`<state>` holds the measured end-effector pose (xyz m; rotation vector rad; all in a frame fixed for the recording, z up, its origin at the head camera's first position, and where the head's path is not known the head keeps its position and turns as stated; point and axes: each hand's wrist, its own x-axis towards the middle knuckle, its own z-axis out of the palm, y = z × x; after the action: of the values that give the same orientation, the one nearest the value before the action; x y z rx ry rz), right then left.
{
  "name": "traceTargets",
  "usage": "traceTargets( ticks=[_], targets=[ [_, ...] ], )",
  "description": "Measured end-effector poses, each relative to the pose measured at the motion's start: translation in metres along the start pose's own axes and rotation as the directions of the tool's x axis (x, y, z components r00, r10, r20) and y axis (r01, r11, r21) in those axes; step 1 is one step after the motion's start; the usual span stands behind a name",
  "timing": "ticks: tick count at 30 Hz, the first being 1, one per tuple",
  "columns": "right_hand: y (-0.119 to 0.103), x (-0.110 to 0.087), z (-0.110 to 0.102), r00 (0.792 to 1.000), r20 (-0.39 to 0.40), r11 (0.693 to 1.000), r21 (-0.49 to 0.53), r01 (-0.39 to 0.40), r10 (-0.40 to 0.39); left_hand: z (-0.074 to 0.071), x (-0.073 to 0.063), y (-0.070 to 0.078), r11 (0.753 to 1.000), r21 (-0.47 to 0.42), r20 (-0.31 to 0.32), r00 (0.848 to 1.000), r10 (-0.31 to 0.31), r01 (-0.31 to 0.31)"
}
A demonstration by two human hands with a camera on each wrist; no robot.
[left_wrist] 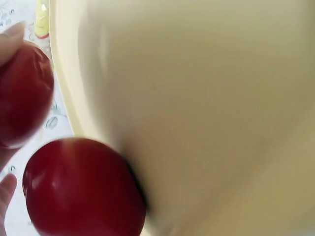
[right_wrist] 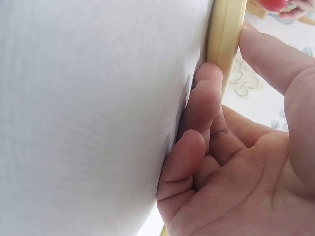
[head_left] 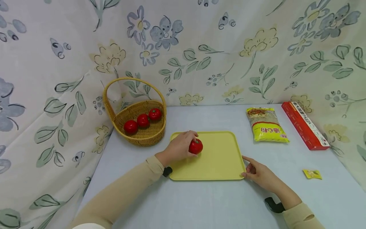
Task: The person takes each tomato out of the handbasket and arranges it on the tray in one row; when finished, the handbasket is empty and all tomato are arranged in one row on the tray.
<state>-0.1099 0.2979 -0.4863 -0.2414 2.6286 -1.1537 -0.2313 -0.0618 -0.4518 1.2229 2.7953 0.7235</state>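
Note:
My left hand [head_left: 180, 146] grips a red tomato [head_left: 195, 146] over the left part of a yellow tray [head_left: 218, 159]. In the left wrist view this held tomato [left_wrist: 22, 96] is at the left edge, and a second red tomato [left_wrist: 83, 189] sits below it by the tray; the head view does not show that one, probably hidden behind the hand. At the tray's right edge, my right hand [head_left: 263, 176] holds the rim. The right wrist view shows its thumb against the rim [right_wrist: 225, 37] and a fingertip on the outer side, other fingers curled on the table.
A wicker basket [head_left: 145, 140] with three red tomatoes stands at the back left, its tall handle arching up. Back right lie a bag of pasta [head_left: 267, 125] and a long red box [head_left: 304, 125]. A small yellow packet [head_left: 312, 174] lies right of my right hand.

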Motion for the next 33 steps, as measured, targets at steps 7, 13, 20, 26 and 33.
traceTargets(
  ticks=[7, 13, 20, 26, 33],
  targets=[
    [0.003, -0.002, 0.001, 1.000, -0.003, 1.000, 0.012, -0.006, 0.006, 0.006, 0.003, 0.000, 0.989, 0.136, 0.083, 0.996, 0.046, -0.057],
    [0.003, -0.002, -0.001, 1.000, -0.006, 1.000, 0.021, -0.013, 0.013, 0.005, 0.004, -0.002, 0.981, 0.167, 0.123, 0.989, 0.080, -0.100],
    [0.003, 0.000, -0.001, 1.000, -0.011, 1.000, 0.008, -0.008, 0.008, 0.001, -0.002, -0.006, 0.982, 0.161, 0.180, 0.982, 0.066, -0.095],
    [0.006, 0.001, -0.003, 1.000, -0.005, 1.000, 0.006, -0.021, 0.021, -0.001, -0.008, -0.007, 0.993, 0.103, 0.198, 0.980, 0.029, -0.050],
    [0.006, 0.001, -0.003, 1.000, -0.004, 1.000, 0.005, -0.018, 0.018, 0.000, -0.007, -0.006, 0.997, 0.076, 0.173, 0.985, -0.007, -0.006]
  ],
)
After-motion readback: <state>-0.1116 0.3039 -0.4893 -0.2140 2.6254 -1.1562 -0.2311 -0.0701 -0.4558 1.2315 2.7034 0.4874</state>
